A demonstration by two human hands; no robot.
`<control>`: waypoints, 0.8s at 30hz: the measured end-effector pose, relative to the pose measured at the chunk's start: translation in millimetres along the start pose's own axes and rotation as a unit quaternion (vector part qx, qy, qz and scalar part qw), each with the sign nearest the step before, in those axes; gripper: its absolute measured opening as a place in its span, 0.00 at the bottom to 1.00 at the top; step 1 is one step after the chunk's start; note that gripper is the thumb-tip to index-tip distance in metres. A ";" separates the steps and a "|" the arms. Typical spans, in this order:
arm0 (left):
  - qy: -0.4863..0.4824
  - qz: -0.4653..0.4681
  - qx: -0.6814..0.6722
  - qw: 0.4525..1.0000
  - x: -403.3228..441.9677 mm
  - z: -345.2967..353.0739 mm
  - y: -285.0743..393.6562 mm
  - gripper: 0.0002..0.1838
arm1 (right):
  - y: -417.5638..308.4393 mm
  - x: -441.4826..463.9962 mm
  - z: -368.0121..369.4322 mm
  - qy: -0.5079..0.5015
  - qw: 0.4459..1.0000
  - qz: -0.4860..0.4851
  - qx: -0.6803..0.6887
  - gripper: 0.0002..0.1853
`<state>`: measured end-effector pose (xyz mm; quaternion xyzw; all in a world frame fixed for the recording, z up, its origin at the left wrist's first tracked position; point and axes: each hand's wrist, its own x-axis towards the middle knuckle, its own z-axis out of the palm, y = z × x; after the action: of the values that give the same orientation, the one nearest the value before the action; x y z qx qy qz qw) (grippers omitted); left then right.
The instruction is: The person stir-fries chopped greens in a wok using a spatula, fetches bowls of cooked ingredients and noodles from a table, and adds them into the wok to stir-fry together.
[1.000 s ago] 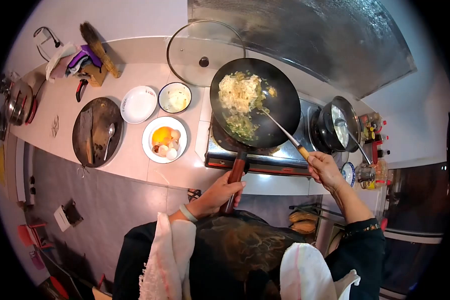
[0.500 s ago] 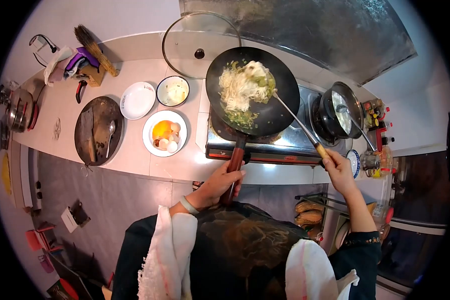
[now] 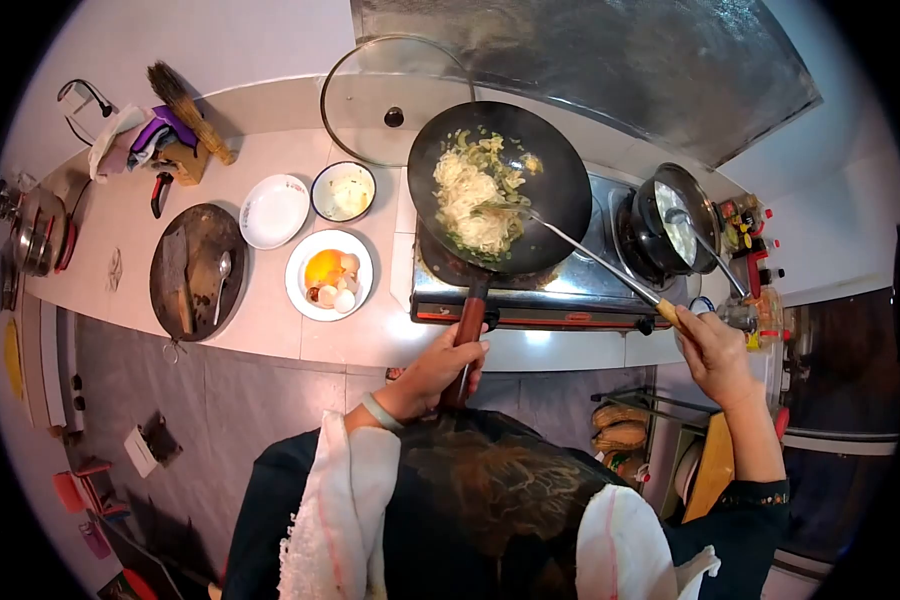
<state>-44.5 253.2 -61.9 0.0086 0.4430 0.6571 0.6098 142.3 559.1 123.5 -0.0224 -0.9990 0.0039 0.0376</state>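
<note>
My left hand (image 3: pixel 448 370) is wrapped around the reddish-brown handle of a black wok (image 3: pixel 562 205) on the gas stove. Pale noodles (image 3: pixel 467 200) mixed with chopped greens and bits of egg lie in the wok's left half. In my right hand (image 3: pixel 715 355) is the yellow grip of a long metal spatula (image 3: pixel 610 262). Its shaft slants over the wok's right rim, and its blade rests against the noodles, partly hidden by them.
Behind the wok leans a glass lid (image 3: pixel 400 75). A dark pot (image 3: pixel 705 190) with a ladle sits on the right burner. Left of the stove are a plate with eggshells (image 3: pixel 300 290), a bowl (image 3: pixel 344 208), a white plate (image 3: pixel 274 212) and a round chopping board (image 3: pixel 205 300) with a cleaver.
My right hand has moved right and slightly nearer to me, drawing the spatula blade left and toward the wok's front. The noodles have shifted and spread. My left hand keeps its grip.
</note>
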 end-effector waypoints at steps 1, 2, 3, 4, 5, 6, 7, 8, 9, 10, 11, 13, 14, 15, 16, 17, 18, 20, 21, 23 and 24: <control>0.002 0.004 -0.004 1.000 0.2 0.9 0.4 0.22 | -3.1 1.9 -0.3 -0.011 1.000 -0.004 -0.010 0.22; 0.004 0.006 -0.008 1.000 -1.1 2.1 0.5 0.22 | -6.2 7.7 4.2 -0.013 1.000 -0.014 -0.019 0.22; 0.005 0.008 -0.010 1.000 -1.9 2.8 0.4 0.22 | -8.9 17.5 14.5 -0.014 0.999 -0.023 -0.028 0.22; 0.002 0.013 -0.007 1.000 0.7 2.3 1.4 0.22 | -9.1 29.2 23.5 -0.013 0.999 -0.033 -0.037 0.23; 0.000 0.016 -0.006 1.000 2.4 1.1 0.0 0.22 | -7.6 40.7 30.0 -0.007 0.998 -0.028 -0.047 0.23; -0.001 0.018 -0.006 1.000 1.5 0.5 -2.4 0.22 | -6.4 51.1 36.0 -0.001 0.998 -0.022 -0.055 0.23; 0.002 0.016 -0.004 1.000 1.8 0.7 -0.9 0.22 | -6.4 58.6 38.5 0.008 0.998 -0.017 -0.067 0.23; 0.005 0.016 -0.004 1.000 2.3 1.2 1.3 0.22 | -9.4 61.5 35.7 0.011 0.998 -0.019 -0.060 0.23; 0.007 0.010 -0.005 1.000 0.1 1.6 0.0 0.22 | -16.3 56.8 27.9 -0.005 0.998 -0.025 -0.063 0.23; 0.007 0.006 -0.004 1.000 -0.8 1.9 0.3 0.22 | -24.3 50.2 14.9 -0.021 0.997 -0.032 -0.069 0.23; 0.006 0.006 -0.005 1.000 0.7 2.3 2.9 0.22 | -29.2 48.0 2.8 -0.034 0.995 -0.043 -0.077 0.23; 0.007 0.002 -0.008 1.000 -1.6 1.5 1.2 0.22 | -36.5 38.4 -13.0 -0.049 0.995 -0.047 -0.073 0.23; 0.007 0.006 -0.008 1.000 -0.2 1.3 2.8 0.22 | -36.3 38.8 -17.5 -0.053 0.995 -0.050 -0.073 0.23; 0.006 0.005 -0.006 1.000 -0.9 2.4 1.7 0.22 | -35.7 44.1 -13.7 -0.043 0.995 -0.047 -0.082 0.22; 0.005 0.004 -0.006 1.000 -1.1 3.7 0.4 0.22 | -32.7 53.9 -4.0 -0.032 0.994 -0.040 -0.092 0.22; 0.005 0.007 -0.005 1.000 0.3 3.4 1.6 0.22 | -26.2 64.8 5.7 -0.019 0.994 -0.035 -0.103 0.22; 0.008 0.008 -0.005 1.000 -0.1 2.1 1.9 0.22 | -17.5 69.8 13.7 0.009 0.995 -0.041 -0.092 0.22; 0.004 0.010 -0.004 1.000 1.4 -0.2 2.1 0.22 | -19.4 62.9 21.7 0.005 0.997 -0.025 -0.068 0.21; 0.002 0.008 -0.004 1.000 0.8 -1.2 0.9 0.22 | -24.5 54.6 24.3 0.001 0.998 -0.014 -0.055 0.21; 0.002 0.009 -0.002 1.000 0.6 -1.4 1.7 0.23 | -36.9 41.0 8.8 -0.016 0.998 -0.032 -0.048 0.21; 0.001 0.008 -0.001 1.000 0.1 -1.2 1.3 0.23 | -35.7 34.8 5.7 -0.017 0.998 -0.038 -0.047 0.21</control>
<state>-46.2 252.8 -61.9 0.0107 0.4432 0.6626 0.6037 105.6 525.0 120.7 0.0142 -0.9987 -0.0441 0.0192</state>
